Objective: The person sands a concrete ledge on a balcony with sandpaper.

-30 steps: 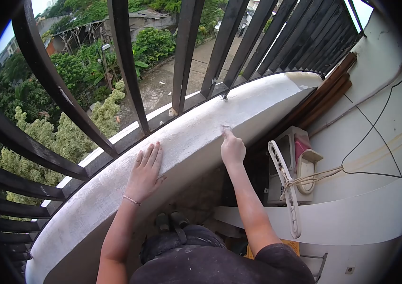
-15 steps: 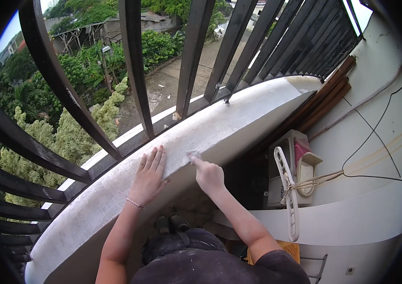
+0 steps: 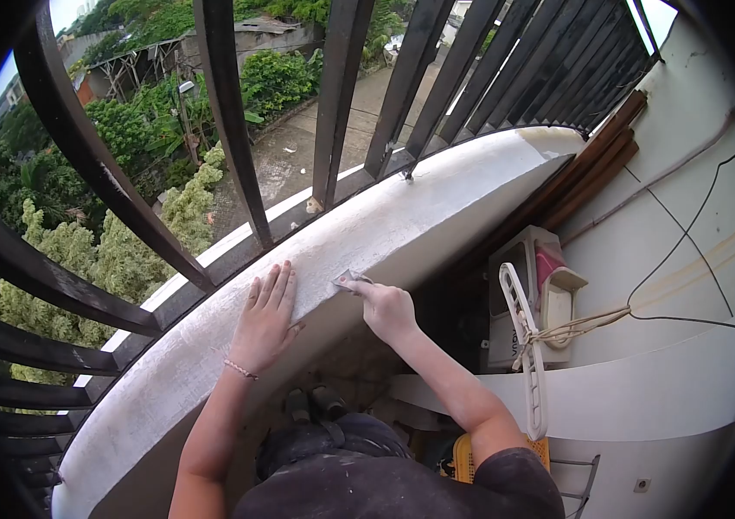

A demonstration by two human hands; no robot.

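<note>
My left hand (image 3: 265, 318) lies flat on the white top of the curved balcony ledge (image 3: 169, 368), fingers stretched toward the railing. To its right, my right hand (image 3: 386, 310) is closed around a small grey scraper (image 3: 350, 279), index finger extended along it. The scraper's flat end sits at the ledge's inner edge, where the white surface looks rough and patchy. Most of its handle is hidden in my fist.
Dark railing bars (image 3: 231, 121) rise along the ledge's outer side. Brown wooden planks (image 3: 605, 169) lean at the wall. A pale plastic container (image 3: 519, 294), tied cords (image 3: 588, 313) and a yellow crate (image 3: 463, 458) stand to the right.
My right hand has turned a little, and more of the scraper shows at the ledge's edge. My left hand stays flat on the ledge. The whole view has shifted slightly.
</note>
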